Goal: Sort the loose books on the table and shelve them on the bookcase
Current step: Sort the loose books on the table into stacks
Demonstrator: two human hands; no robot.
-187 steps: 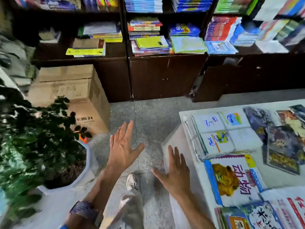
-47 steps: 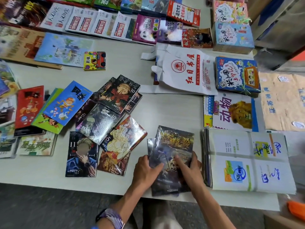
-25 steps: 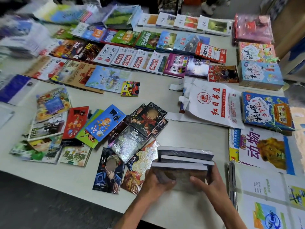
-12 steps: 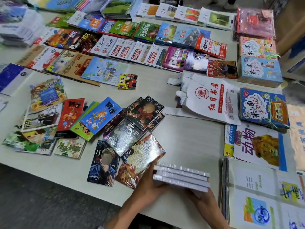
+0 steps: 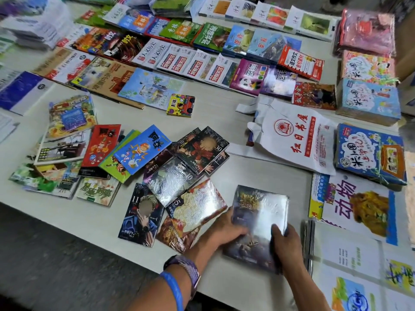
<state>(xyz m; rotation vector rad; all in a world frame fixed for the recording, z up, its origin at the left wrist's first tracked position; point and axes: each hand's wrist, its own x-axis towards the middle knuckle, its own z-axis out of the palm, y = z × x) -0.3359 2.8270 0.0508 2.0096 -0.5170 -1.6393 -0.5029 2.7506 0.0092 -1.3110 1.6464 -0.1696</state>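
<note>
A small stack of dark, plastic-wrapped comic books (image 5: pixel 258 216) lies flat on the white table (image 5: pixel 258 171) near its front edge. My left hand (image 5: pixel 226 230) grips the stack's left side and my right hand (image 5: pixel 283 241) holds its right side with the thumb on the top cover. Just left of the stack, more wrapped comics (image 5: pixel 179 187) lie scattered and overlapping, numbered 5, 10, 11 and 30. The bookcase is out of view.
A white bag with red print (image 5: pixel 298 140) lies behind the stack. A lion picture book (image 5: pixel 354 207) and a pile of white workbooks (image 5: pixel 350 265) sit to the right. Rows of books (image 5: pixel 202 57) cover the table's far half. Colourful thin books (image 5: pixel 101 153) lie at left.
The stack, held up on edge half a second ago, now lies flat on the table, cover up. Both hands stay on its sides.
</note>
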